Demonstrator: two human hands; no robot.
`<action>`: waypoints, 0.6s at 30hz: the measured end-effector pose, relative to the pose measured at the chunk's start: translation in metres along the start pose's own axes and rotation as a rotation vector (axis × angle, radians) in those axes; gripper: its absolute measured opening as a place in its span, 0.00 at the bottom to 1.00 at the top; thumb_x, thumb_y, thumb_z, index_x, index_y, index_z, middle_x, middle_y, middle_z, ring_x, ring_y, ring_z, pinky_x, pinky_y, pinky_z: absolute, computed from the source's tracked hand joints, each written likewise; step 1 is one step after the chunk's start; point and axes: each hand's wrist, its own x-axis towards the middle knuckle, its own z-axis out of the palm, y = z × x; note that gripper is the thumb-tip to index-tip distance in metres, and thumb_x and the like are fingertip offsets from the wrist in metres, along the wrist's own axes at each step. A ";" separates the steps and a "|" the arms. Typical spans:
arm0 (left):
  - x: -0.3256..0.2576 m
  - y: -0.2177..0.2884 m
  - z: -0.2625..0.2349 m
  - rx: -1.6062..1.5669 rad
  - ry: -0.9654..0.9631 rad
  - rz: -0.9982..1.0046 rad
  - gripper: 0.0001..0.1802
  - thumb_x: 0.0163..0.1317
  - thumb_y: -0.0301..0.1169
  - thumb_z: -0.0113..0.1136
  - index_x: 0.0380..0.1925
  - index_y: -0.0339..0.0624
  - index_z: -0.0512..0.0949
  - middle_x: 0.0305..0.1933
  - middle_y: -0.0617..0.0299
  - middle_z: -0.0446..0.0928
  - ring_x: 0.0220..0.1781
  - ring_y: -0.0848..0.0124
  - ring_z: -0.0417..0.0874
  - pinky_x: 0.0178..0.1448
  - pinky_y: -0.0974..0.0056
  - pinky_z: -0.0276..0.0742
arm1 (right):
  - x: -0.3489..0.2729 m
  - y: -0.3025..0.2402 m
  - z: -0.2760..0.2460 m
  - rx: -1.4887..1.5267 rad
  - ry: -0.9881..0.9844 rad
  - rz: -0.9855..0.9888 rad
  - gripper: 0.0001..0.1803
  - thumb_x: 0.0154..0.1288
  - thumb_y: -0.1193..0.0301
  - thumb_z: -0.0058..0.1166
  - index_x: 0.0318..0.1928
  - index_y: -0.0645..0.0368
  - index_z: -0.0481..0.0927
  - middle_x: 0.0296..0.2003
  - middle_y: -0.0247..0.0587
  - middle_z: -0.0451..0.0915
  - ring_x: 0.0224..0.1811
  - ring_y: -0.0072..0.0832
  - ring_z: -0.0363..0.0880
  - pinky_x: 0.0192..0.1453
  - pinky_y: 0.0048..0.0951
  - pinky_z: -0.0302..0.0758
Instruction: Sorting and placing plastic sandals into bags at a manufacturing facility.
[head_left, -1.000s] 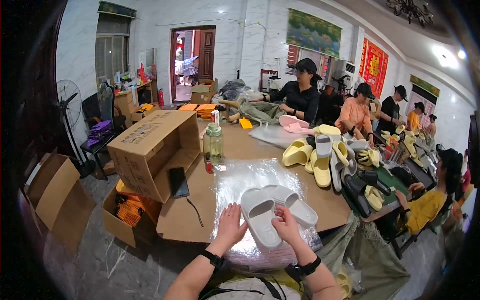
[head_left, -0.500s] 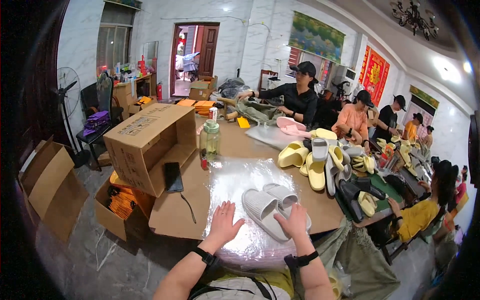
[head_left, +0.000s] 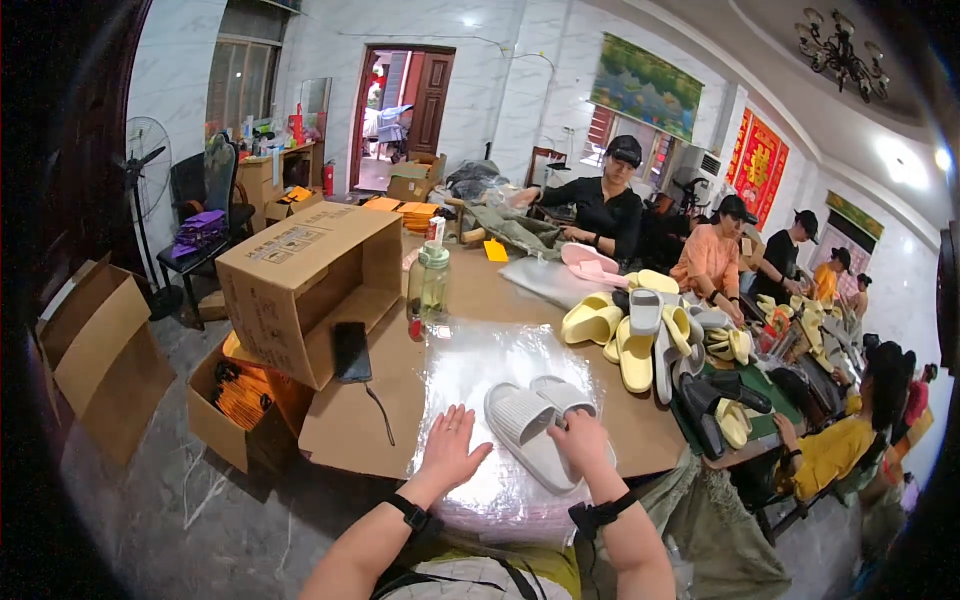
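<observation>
A pair of light grey slippers (head_left: 523, 415) lies side by side on a stack of clear plastic bags (head_left: 460, 365) right in front of me. My left hand (head_left: 452, 448) rests flat on the bags, left of the slippers, fingers stretched out and holding nothing. My right hand (head_left: 582, 442) is on the right slipper of the pair, its fingers curled in at the strap and opening. The fingertips are partly hidden there.
Left of the bags are a phone (head_left: 350, 352), an open cardboard box (head_left: 270, 262) on its side and a green bottle (head_left: 429, 280). Yellow slippers (head_left: 633, 355) and grey ones pile up at right. A co-worker in black (head_left: 600, 205) handles cloth across the table.
My right hand's fingers have curled in from lying spread over the slipper. My left hand stays flat on the bags. The view has shifted slightly.
</observation>
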 end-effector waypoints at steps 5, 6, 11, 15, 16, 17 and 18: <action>0.002 -0.001 0.003 -0.022 0.007 0.002 0.41 0.67 0.54 0.52 0.67 0.29 0.63 0.72 0.35 0.61 0.77 0.45 0.57 0.79 0.46 0.47 | 0.002 0.012 -0.004 0.005 0.088 -0.014 0.18 0.60 0.56 0.60 0.30 0.60 0.81 0.33 0.49 0.81 0.38 0.50 0.81 0.43 0.47 0.77; 0.002 -0.003 0.003 -0.006 0.000 -0.002 0.42 0.67 0.54 0.52 0.68 0.29 0.63 0.73 0.36 0.60 0.78 0.45 0.56 0.79 0.47 0.47 | 0.003 0.012 -0.008 0.005 0.087 -0.019 0.18 0.60 0.56 0.60 0.30 0.60 0.81 0.33 0.49 0.81 0.38 0.50 0.81 0.43 0.47 0.77; 0.000 -0.002 -0.004 0.004 -0.040 -0.005 0.43 0.69 0.55 0.50 0.70 0.29 0.60 0.74 0.36 0.59 0.79 0.46 0.54 0.80 0.48 0.45 | -0.008 -0.008 -0.050 0.194 0.254 0.073 0.17 0.60 0.60 0.60 0.28 0.64 0.78 0.30 0.55 0.80 0.34 0.55 0.80 0.41 0.50 0.75; 0.002 0.002 -0.003 0.052 -0.058 -0.015 0.41 0.69 0.52 0.48 0.70 0.29 0.60 0.75 0.40 0.58 0.79 0.49 0.54 0.81 0.50 0.45 | -0.017 -0.027 -0.043 0.274 0.182 0.089 0.17 0.61 0.61 0.59 0.29 0.66 0.78 0.31 0.58 0.80 0.36 0.55 0.81 0.42 0.49 0.76; 0.003 0.000 0.000 0.053 -0.058 -0.007 0.41 0.69 0.52 0.48 0.70 0.29 0.60 0.75 0.40 0.58 0.79 0.49 0.54 0.81 0.50 0.45 | -0.019 -0.029 -0.033 0.310 0.159 0.089 0.18 0.62 0.61 0.59 0.31 0.67 0.78 0.32 0.59 0.80 0.37 0.56 0.81 0.44 0.50 0.76; 0.002 -0.006 0.005 0.102 -0.047 0.016 0.39 0.69 0.49 0.47 0.70 0.29 0.60 0.75 0.40 0.58 0.79 0.49 0.55 0.81 0.50 0.45 | -0.022 -0.032 -0.022 0.315 0.163 0.089 0.18 0.62 0.61 0.59 0.31 0.67 0.78 0.32 0.59 0.80 0.37 0.56 0.81 0.44 0.50 0.76; 0.001 -0.011 0.010 0.150 -0.036 0.039 0.38 0.69 0.47 0.47 0.70 0.29 0.60 0.75 0.41 0.59 0.79 0.50 0.55 0.81 0.50 0.45 | -0.026 -0.035 -0.009 0.290 0.125 0.062 0.20 0.62 0.58 0.60 0.34 0.68 0.78 0.34 0.61 0.80 0.39 0.56 0.80 0.45 0.49 0.76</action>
